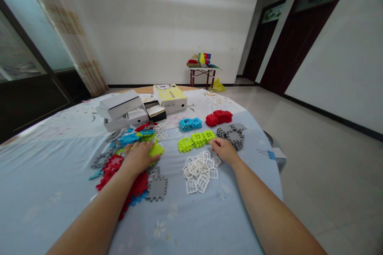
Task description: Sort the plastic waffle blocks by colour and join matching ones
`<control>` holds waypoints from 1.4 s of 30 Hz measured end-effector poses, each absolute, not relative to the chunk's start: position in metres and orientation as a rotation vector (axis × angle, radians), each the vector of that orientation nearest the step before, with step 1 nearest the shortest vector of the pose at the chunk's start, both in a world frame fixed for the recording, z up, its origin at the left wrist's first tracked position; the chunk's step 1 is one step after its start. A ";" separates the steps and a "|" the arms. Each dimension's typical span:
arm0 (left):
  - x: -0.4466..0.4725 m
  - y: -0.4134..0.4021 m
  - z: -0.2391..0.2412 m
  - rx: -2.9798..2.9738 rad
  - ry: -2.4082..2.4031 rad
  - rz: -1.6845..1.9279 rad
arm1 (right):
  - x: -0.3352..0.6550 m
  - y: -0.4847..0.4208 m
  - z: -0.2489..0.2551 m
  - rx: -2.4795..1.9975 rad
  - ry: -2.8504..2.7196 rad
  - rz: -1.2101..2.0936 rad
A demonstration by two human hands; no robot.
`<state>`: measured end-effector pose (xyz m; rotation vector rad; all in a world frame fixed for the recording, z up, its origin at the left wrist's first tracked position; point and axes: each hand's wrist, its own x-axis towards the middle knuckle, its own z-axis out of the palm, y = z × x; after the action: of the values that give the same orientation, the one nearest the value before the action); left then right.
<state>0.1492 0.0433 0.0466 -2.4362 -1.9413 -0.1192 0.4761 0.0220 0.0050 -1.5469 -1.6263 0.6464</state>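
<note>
My left hand lies palm down on a mixed pile of interlocking toy tiles, its fingers and thumb apart. A lime-green tile shows between its index finger and thumb. Red tiles and a grey tile lie below it, with blue tiles beyond. My right hand is curled closed at the right end of a row of lime-green tile stacks; whether anything is between its fingertips is hidden. In front of that hand lies a heap of white window-frame pieces.
Behind the lime-green row stand blue stacks and red stacks; grey stacks are at its right. White boxes, a small black box and a yellow-and-white box stand at the back of the cloth-covered round table.
</note>
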 end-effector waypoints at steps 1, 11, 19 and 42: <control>0.149 0.043 0.047 -2.427 -1.937 -0.123 | 0.476 0.022 0.005 -1.542 -1.627 0.644; 0.194 0.037 0.079 -2.637 -1.808 -0.332 | 0.474 0.021 0.009 -1.544 -1.624 0.661; 0.245 0.062 0.079 -2.753 -1.684 -0.126 | 0.474 0.023 0.006 -1.559 -1.643 0.617; 0.241 0.082 0.056 -2.932 -1.699 0.031 | 0.473 0.023 0.008 -1.557 -1.646 0.630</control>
<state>0.2405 0.0823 0.0555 -2.9321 -1.6992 0.0314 0.4726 0.0230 0.0076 -1.5568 -1.6460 0.6296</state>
